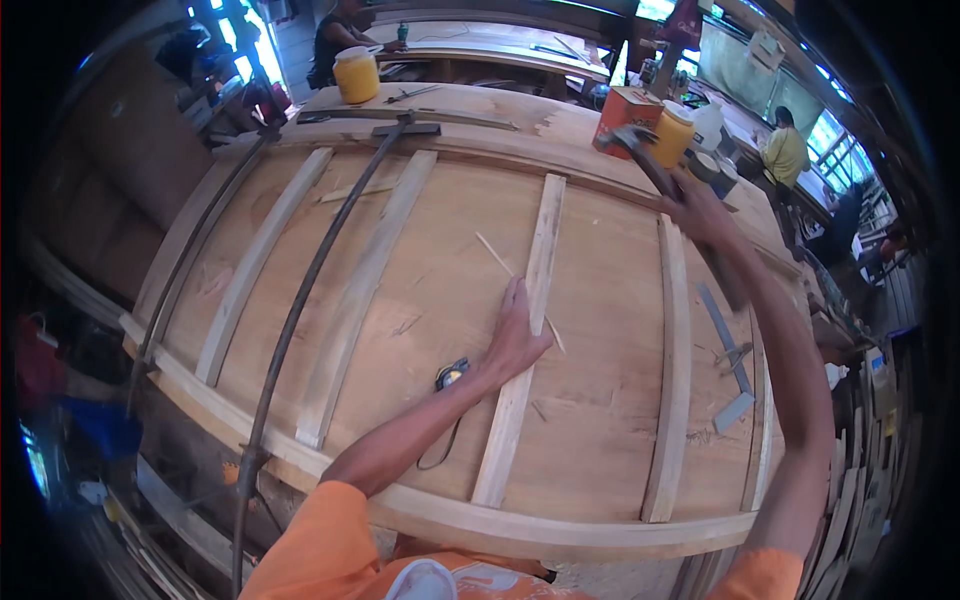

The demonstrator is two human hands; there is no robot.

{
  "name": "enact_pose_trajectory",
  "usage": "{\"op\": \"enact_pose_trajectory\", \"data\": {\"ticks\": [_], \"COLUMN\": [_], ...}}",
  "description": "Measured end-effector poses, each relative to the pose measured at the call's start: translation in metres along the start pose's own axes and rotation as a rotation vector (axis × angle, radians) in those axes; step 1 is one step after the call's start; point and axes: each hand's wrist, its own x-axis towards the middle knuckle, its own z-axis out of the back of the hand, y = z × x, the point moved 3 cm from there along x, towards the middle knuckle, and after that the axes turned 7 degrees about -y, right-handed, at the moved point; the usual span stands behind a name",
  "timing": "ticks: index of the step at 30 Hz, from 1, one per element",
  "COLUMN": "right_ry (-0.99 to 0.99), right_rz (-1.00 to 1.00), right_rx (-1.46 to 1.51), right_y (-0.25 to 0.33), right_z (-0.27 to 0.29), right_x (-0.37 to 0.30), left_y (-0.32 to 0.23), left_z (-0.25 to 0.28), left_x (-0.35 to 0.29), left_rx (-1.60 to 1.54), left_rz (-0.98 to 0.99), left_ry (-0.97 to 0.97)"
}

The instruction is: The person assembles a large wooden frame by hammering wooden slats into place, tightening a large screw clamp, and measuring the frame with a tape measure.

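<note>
My left hand (517, 328) is closed over the middle of a pale wooden slat (546, 235) on a large plywood panel frame (610, 400). A thin wooden stick (492, 252) shows on both sides of that hand; its middle is hidden. Whether the fingers pinch anything small cannot be seen. Up at the right, my right hand (700, 208) grips the handle of a hammer (630, 138), its head raised above the far side of the panel. A tape measure (452, 374) lies beside my left forearm.
Long bar clamps (318, 262) cross the panel at left. A try square (728, 345) lies at right. Along the far edge stand a yellow tub (356, 76), a red-orange can (622, 110) and another yellow container (673, 135). Other people (785, 150) are at benches behind.
</note>
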Motion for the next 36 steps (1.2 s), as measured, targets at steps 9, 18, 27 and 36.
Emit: {"op": "enact_pose_trajectory", "data": {"ticks": [9, 18, 27, 36], "right_ry": [0.004, -0.261, 0.304, -0.021], "right_rz": [0.086, 0.062, 0.356, 0.125], "right_rx": [-0.632, -0.526, -0.664, -0.652], "right_y": [-0.032, -0.063, -0.077, -0.111], "right_z": [-0.08, -0.113, -0.137, -0.088], "right_x": [0.196, 0.256, 0.24, 0.267], "left_y": [0.005, -0.004, -0.002, -0.004], "left_z": [-0.006, -0.001, 0.0, -0.006], "left_x": [0.001, 0.006, 0.006, 0.005], "left_rx": [0.039, -0.029, -0.018, -0.013], "left_rz": [0.084, 0.159, 0.145, 0.108], "left_ry": [0.071, 0.11, 0.08, 0.063]}}
